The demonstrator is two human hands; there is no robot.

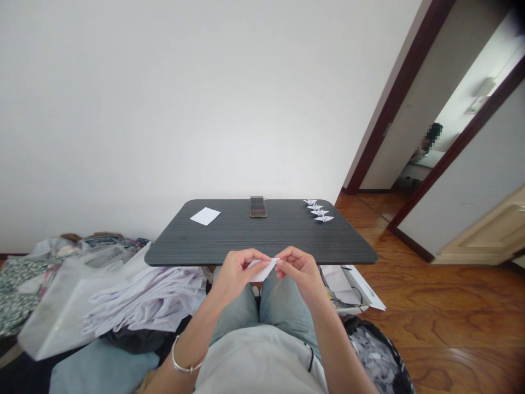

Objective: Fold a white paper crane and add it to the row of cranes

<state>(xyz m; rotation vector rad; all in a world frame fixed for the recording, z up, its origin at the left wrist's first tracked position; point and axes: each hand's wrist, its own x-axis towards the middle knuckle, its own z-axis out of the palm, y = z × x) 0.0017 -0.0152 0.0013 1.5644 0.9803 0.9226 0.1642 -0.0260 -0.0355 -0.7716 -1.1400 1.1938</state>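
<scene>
Both my hands hold a small folded piece of white paper (261, 270) between thumbs and fingertips, just in front of the dark table's near edge. My left hand (237, 272) pinches its left end, and my right hand (296, 268) pinches its right end. On the dark wood-grain table (262, 241) lies a flat white paper sheet (205, 216) towards the far left. A row of several white origami cranes (318, 211) stands at the far right. A phone (258, 207) lies at the far edge, partly blurred.
A pile of pale cloth (143, 301) and a plastic bag (69, 306) lie to my left. A dark bin (377, 355) with crumpled contents stands at lower right, beside papers (340, 284). Wooden floor spreads right. A blurred person (426, 143) shows through the doorway.
</scene>
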